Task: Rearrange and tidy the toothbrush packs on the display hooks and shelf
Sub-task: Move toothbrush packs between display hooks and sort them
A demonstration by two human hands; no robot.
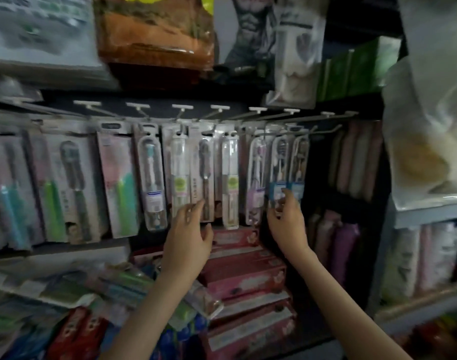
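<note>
At hooks [258, 109]: right hand [287, 222] pinches blue-label pack [278, 162].

I see an orange-brown bag [157, 40] hanging up top, with a white pouch [294, 68] and green boxes [357, 71] to its right. Below, pink boxes [245, 279] are stacked. A clear bag [424, 152] hangs far right.

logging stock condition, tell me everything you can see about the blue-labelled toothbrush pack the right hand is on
The blue-labelled pack is a narrow pale card with a clear plastic blister. It holds one brush with dark bristles at the top and a pale handle. A blue label crosses its lower part, too blurred to read. It hangs roughly upright from the row of display hooks, with a matching pack close on its right. The right hand pinches its bottom end between thumb and fingers.
</note>
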